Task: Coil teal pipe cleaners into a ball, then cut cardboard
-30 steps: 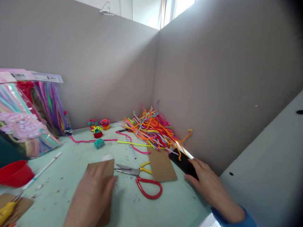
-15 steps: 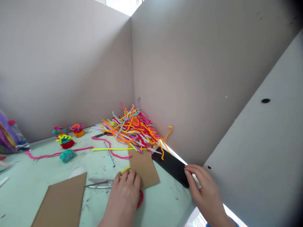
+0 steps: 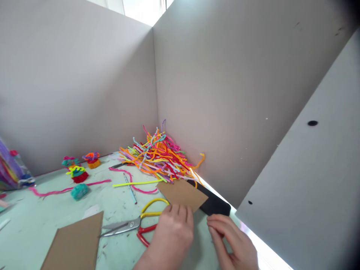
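Note:
My left hand [image 3: 177,227] is closed, its fingers curled down over the near edge of a small brown cardboard piece [image 3: 181,192]. That piece lies partly across a black phone-like slab [image 3: 215,204]. Beside my left wrist lie large scissors [image 3: 132,225], blades parted, with one yellow and one red handle; the red loop is partly hidden by the hand. My right hand [image 3: 234,240] hovers just in front of the black slab's near end, thumb and fingertips drawn close, with nothing visible between them.
A heap of colourful pipe cleaners [image 3: 160,157] fills the corner by the grey partition [image 3: 225,93]. A larger cardboard sheet [image 3: 74,243] lies front left. Behind are a teal fuzzy ball [image 3: 80,191], small pipe-cleaner figures [image 3: 78,174], a pink strand [image 3: 67,188] and a thin patterned stick [image 3: 131,190].
My left hand has moved right, off the scissors handles to the small cardboard, which has turned and slid over the black slab. My right hand has come off the slab, toward me.

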A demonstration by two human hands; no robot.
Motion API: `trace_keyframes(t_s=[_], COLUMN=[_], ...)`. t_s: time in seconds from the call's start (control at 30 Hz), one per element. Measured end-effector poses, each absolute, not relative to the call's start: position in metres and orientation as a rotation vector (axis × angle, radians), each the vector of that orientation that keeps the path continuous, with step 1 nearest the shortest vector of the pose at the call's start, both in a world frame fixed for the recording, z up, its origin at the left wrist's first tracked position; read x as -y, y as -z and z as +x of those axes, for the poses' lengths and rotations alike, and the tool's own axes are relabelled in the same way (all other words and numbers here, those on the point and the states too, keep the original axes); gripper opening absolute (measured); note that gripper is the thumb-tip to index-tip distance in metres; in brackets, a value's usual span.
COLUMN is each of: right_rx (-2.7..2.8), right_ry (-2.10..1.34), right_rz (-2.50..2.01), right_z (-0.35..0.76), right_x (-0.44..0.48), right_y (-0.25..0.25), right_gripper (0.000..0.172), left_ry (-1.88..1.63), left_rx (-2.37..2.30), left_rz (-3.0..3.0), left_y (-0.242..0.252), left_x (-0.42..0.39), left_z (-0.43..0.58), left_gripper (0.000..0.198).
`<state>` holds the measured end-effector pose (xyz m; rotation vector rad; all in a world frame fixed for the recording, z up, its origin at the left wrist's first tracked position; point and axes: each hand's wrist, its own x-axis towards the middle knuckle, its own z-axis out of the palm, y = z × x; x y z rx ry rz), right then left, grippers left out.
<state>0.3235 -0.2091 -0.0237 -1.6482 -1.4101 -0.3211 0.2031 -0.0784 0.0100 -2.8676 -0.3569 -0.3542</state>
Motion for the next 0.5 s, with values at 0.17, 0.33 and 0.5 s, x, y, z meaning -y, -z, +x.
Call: trace_keyframes(t_s=[0.17, 0.33, 0.5], right_rx=[1.309, 1.208, 1.263], right_ry=[0.398, 0.469, 0.306], right_rz=[-1.757, -1.799, -1.931], right_z=[0.33, 0.337, 0.354], right_x=[0.218, 0.223, 0.217], right_y=[0.015, 0.01, 0.009], right_gripper=[0.012, 0.011, 0.017], left_ry=[0.456, 0.816, 0.986], left_rx=[0.186, 0.162, 0.205], left_rz=[-2.854, -2.719, -2.534], left_y=[-0.01, 0.015, 0.058], left_x=[0.104, 0.136, 0.159], left_z=[0.228, 0.239, 0.229], left_gripper=[0.021, 0.017, 0.015])
